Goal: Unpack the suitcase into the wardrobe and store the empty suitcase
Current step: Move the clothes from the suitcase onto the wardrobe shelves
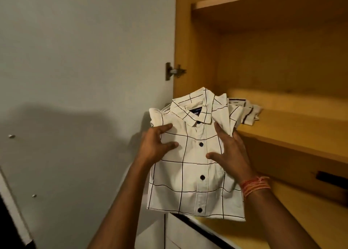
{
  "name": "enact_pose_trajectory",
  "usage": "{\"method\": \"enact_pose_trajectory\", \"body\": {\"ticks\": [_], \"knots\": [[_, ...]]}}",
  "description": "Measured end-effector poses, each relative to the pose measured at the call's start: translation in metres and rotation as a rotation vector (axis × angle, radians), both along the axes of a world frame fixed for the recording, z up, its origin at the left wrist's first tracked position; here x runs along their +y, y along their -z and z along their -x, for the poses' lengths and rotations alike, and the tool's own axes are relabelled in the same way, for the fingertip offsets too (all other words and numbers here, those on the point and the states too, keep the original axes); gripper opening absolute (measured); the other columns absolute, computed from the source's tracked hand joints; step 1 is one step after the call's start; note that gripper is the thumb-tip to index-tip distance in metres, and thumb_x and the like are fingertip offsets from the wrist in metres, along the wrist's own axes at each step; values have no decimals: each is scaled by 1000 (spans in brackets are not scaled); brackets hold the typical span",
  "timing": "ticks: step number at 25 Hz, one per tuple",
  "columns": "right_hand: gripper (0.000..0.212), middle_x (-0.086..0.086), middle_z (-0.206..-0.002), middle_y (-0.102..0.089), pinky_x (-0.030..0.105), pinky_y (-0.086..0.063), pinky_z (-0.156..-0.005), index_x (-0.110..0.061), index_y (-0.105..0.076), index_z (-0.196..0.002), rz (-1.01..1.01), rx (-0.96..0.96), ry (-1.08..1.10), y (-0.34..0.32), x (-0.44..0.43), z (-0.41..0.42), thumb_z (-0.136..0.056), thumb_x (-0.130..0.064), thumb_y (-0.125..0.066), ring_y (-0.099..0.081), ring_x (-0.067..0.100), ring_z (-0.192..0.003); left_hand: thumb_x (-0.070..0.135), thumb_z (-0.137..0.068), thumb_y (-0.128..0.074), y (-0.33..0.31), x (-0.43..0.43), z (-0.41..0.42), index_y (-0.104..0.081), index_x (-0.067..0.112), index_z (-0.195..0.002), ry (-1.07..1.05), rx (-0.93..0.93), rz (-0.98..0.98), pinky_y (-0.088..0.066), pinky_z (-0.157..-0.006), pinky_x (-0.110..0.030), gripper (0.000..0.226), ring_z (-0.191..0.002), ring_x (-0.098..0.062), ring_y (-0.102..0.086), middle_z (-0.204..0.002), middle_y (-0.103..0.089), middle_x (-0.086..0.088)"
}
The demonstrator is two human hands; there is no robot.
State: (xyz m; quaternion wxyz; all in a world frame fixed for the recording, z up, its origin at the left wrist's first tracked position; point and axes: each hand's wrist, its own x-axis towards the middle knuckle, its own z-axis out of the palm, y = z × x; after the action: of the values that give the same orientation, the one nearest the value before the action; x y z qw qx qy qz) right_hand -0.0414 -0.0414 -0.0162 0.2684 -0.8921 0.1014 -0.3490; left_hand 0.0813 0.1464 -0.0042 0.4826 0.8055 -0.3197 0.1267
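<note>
Shirt (192,173), folded, white with dark grid, was held upright before wardrobe (195,60), collar up, long axis vertical. Left hand (158,147) and right hand (231,154) gripped its two sides, fingers half-spread, thumbs on front. We noted shelf (293,133) ahead and to right of shirt, right hand nearer it. Striped garment (250,111) lay on shelf just behind collar. Any fingers behind cloth we could not see; suitcase out of view.

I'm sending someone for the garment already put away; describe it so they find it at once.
In the open wooden wardrobe, look at the middle shelf, near its left end. A folded cream garment lies there; it has dark stripes, unlike the grid-checked, dark-buttoned shirt the left hand and right hand hold in front.
</note>
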Motion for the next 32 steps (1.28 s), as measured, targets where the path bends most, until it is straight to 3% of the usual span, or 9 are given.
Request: {"method": "enact_pose_trajectory", "body": {"ticks": [5, 7, 13, 16, 20, 23, 26, 29, 32], "knots": [[100, 3, -157, -19, 23, -11, -110, -29, -21, -150, 36, -35, 125, -34, -67, -3, -72, -18, -81, -10, 19, -146, 20, -68, -84, -40, -78, -24, -57, 13, -131, 149, -93, 24, -35, -108, -28, 69, -127, -14, -49, -135, -56, 2], [101, 5, -156, -22, 29, -16, -114, -27, -23, -150, 55, -56, 161, -53, -100, -12, -70, -21, -83, -14, 23, -145, 20, -70, -83, -62, -109, -37, -54, 12, -133, 190, -139, 37, -35, -106, -28, 69, -129, -14, -47, -137, -53, 1], [103, 7, -154, -30, 27, -18, -114, -20, -32, -148, 156, -96, 219, -100, -205, -55, -62, -28, -88, -21, 23, -143, 21, -70, -84, -113, -201, -90, -54, 11, -133, 249, -258, 32, -33, -102, -16, 70, -128, -10, -47, -137, -54, 1], [99, 4, -151, -35, 32, -23, -115, -22, -34, -147, 138, -125, 154, -114, -250, -83, -63, -23, -88, -29, 23, -141, 22, -70, -83, -132, -239, -115, -55, 11, -132, 250, -252, 72, -35, -104, -22, 69, -128, -12, -47, -136, -55, 1], [79, -8, -136, -51, 41, -38, -110, -23, -50, -136, 25, -228, 57, -135, -294, -117, -65, -12, -85, -44, 10, -128, 14, -71, -82, -150, -281, -158, -59, 6, -126, 325, -73, 249, -42, -102, -25, 60, -118, -11, -53, -126, -60, 2], [67, -19, -121, -55, 48, -51, -93, -23, -58, -125, -167, -283, -45, -138, -321, -143, -66, 2, -81, -47, -3, -114, 0, -71, -78, -147, -315, -197, -63, 3, -118, 446, 178, 460, -54, -85, -25, 50, -101, -16, -63, -115, -63, 0], [71, -7, -139, -49, 29, -56, -67, -20, -56, -130, -374, -272, -108, -133, -352, -170, -69, 11, -76, -51, 13, -119, -13, -73, -70, -144, -340, -232, -58, 3, -123, 532, 342, 499, -55, -71, -15, 54, -89, -10, -65, -118, -60, 1], [80, -3, -148, -40, 29, -54, -83, -17, -47, -138, -464, -275, -117, -125, -384, -198, -69, 14, -74, -44, 13, -128, -18, -75, -64, -142, -372, -266, -55, 3, -127, 588, 417, 464, -55, -72, -13, 56, -105, -21, -61, -127, -55, -2], [87, -2, -149, -37, 27, -36, -103, -14, -41, -143, -453, -261, -22, -115, -412, -220, -68, 13, -75, -31, 8, -135, -19, -75, -64, -137, -409, -300, -54, 3, -127, 580, 445, 431, -54, -68, -13, 57, -99, -20, -60, -132, -53, -8]]}}
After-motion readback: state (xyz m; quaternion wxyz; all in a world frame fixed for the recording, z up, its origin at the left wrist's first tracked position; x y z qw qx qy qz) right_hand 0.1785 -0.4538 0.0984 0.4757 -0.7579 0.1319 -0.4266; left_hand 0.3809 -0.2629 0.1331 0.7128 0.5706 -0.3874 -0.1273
